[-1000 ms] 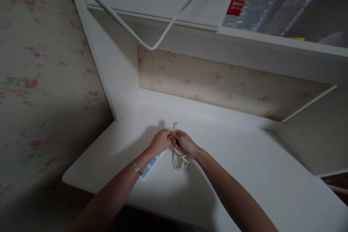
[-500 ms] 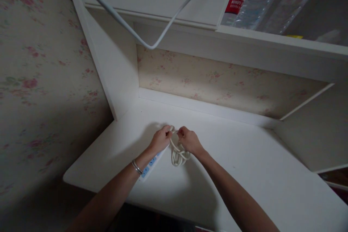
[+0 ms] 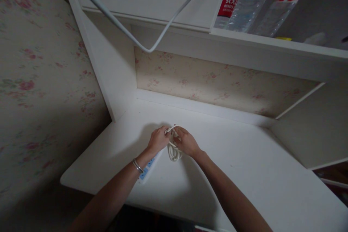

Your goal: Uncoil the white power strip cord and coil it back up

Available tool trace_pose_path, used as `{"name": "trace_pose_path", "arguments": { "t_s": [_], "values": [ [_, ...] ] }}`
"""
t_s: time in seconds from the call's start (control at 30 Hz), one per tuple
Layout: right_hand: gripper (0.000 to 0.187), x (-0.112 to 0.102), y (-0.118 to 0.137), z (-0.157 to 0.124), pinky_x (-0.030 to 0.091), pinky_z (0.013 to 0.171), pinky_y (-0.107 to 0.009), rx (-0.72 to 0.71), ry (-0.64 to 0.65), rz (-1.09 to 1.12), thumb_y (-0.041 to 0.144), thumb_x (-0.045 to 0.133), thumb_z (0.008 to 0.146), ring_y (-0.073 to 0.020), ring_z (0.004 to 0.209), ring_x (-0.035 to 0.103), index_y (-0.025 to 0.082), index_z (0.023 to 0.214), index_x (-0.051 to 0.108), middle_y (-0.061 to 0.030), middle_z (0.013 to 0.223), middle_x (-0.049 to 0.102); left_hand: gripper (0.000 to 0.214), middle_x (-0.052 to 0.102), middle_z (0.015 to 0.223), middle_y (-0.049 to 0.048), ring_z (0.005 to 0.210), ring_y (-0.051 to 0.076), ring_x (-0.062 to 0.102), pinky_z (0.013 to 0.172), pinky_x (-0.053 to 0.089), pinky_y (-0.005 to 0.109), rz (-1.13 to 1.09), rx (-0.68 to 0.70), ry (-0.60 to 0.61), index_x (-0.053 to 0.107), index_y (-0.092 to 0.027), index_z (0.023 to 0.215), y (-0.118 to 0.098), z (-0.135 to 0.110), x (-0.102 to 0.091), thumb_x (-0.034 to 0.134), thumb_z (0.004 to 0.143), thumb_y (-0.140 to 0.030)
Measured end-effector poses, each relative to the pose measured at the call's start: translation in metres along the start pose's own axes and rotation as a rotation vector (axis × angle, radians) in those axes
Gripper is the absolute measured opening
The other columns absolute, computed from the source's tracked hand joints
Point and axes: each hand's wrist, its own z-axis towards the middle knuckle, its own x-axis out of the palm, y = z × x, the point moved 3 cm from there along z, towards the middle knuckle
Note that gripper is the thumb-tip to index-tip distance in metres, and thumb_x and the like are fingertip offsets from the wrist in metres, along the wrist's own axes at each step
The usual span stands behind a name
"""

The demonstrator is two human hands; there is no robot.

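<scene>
A coiled white power cord (image 3: 174, 153) lies on the white desk, between and just below my hands. My left hand (image 3: 159, 138) is closed on a stretch of this cord, with a silver bangle at the wrist. Partly hidden under that forearm is a white power strip (image 3: 148, 169) with blue socket faces, lying at a slant. My right hand (image 3: 186, 141) pinches the cord too, close to the left, and a short piece arcs between the fingertips of both. The cord's ends are hidden by my fingers.
The white desk (image 3: 244, 174) has a raised back edge and side panels. Overhead, a thick pale cable (image 3: 148, 49) hangs down in a V. Plastic bottles (image 3: 248, 3) stand on the shelf at upper right. Floral wallpaper (image 3: 32, 116) covers the left wall.
My right hand has moved slightly left, nearer my left hand, and its fingers have shifted along the cord. The coil has drawn a little closer under the hands. The view has shifted slightly.
</scene>
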Motion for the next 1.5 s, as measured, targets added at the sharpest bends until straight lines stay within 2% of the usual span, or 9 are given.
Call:
{"name": "trace_pose_path", "arguments": {
  "t_s": [0.3, 0.53, 0.67, 0.77, 0.97, 1.1, 1.2, 1.33, 1.5],
  "values": [
    [0.032, 0.001, -0.008, 0.007, 0.042, 0.084, -0.027, 0.263, 0.009, 0.061, 0.03, 0.058, 0.085, -0.0196, 0.093, 0.062, 0.025, 0.116, 0.059, -0.0053, 0.108, 0.068, 0.026, 0.069, 0.1, 0.0092, 0.094, 0.021, 0.062, 0.085, 0.041, 0.03, -0.111, -0.007, -0.05, 0.064, -0.019, 0.102, -0.001, -0.001, 0.007, 0.039, 0.093, -0.025],
    [0.021, -0.001, -0.009, 0.017, 0.038, 0.072, -0.023, 0.169, 0.116, 0.019, 0.022, 0.062, 0.077, -0.0157, 0.079, 0.057, 0.021, 0.099, 0.063, -0.0026, 0.092, 0.068, 0.023, 0.071, 0.097, 0.0026, 0.087, 0.015, 0.064, 0.075, 0.046, 0.023, -0.332, 0.05, 0.022, 0.063, -0.019, 0.104, 0.013, 0.01, 0.018, 0.046, 0.089, -0.024],
    [0.027, 0.005, -0.011, 0.02, 0.038, 0.071, -0.026, 0.185, 0.094, -0.005, 0.017, 0.063, 0.073, -0.0184, 0.079, 0.055, 0.017, 0.1, 0.061, -0.0056, 0.087, 0.066, 0.022, 0.07, 0.09, 0.0023, 0.082, 0.014, 0.064, 0.071, 0.046, 0.022, -0.397, 0.068, 0.043, 0.062, -0.017, 0.101, 0.02, 0.01, 0.02, 0.046, 0.09, -0.027],
    [0.033, 0.009, -0.014, 0.02, 0.038, 0.076, -0.029, 0.196, 0.048, -0.023, 0.011, 0.061, 0.071, -0.0204, 0.085, 0.054, 0.016, 0.104, 0.06, -0.0071, 0.089, 0.064, 0.028, 0.068, 0.083, 0.0014, 0.072, 0.013, 0.062, 0.066, 0.046, 0.023, -0.409, 0.066, 0.043, 0.055, -0.017, 0.114, 0.023, 0.008, 0.016, 0.047, 0.089, -0.028],
    [0.03, 0.0, -0.02, 0.013, 0.044, 0.08, -0.03, 0.142, -0.07, 0.143, 0.018, 0.061, 0.077, -0.0179, 0.087, 0.054, 0.02, 0.107, 0.063, -0.0053, 0.095, 0.059, 0.028, 0.069, 0.088, 0.0037, 0.078, 0.015, 0.062, 0.069, 0.045, 0.024, -0.345, 0.135, 0.1, 0.06, -0.017, 0.11, 0.018, 0.003, 0.008, 0.042, 0.091, -0.028],
    [0.033, -0.006, -0.014, 0.005, 0.044, 0.074, -0.028, 0.1, 0.01, 0.161, 0.024, 0.065, 0.076, -0.0172, 0.085, 0.056, 0.017, 0.108, 0.06, -0.0063, 0.1, 0.06, 0.028, 0.07, 0.096, 0.0043, 0.084, 0.016, 0.064, 0.074, 0.046, 0.024, -0.38, 0.169, 0.098, 0.06, -0.017, 0.111, 0.013, 0.002, 0.009, 0.044, 0.09, -0.027],
    [0.039, -0.007, -0.008, 0.0, 0.042, 0.067, -0.027, 0.191, 0.066, 0.111, 0.037, 0.063, 0.08, -0.0163, 0.074, 0.057, 0.016, 0.112, 0.056, -0.005, 0.089, 0.064, 0.03, 0.07, 0.099, 0.0047, 0.087, 0.016, 0.064, 0.076, 0.045, 0.024, -0.323, 0.176, 0.107, 0.059, -0.019, 0.115, 0.009, 0.0, 0.009, 0.043, 0.091, -0.028],
    [0.027, -0.014, -0.006, 0.0, 0.041, 0.066, -0.025, 0.252, 0.022, 0.096, 0.036, 0.055, 0.085, -0.015, 0.07, 0.058, 0.019, 0.104, 0.063, -0.0033, 0.082, 0.067, 0.043, 0.07, 0.091, 0.0044, 0.08, 0.019, 0.064, 0.071, 0.045, 0.026, -0.131, 0.091, 0.146, 0.054, -0.021, 0.123, 0.006, -0.008, 0.006, 0.045, 0.09, -0.048],
    [0.026, -0.039, -0.037, -0.006, 0.042, 0.058, -0.025, 0.41, -0.05, 0.204, 0.042, 0.058, 0.078, -0.0147, 0.059, 0.057, 0.019, 0.082, 0.068, -0.0002, 0.063, 0.064, 0.043, 0.066, 0.094, 0.0075, 0.088, 0.021, 0.062, 0.077, 0.044, 0.026, 0.042, 0.181, 0.219, 0.065, -0.021, 0.093, 0.008, -0.017, 0.005, 0.049, 0.085, -0.06]
  ]
}}
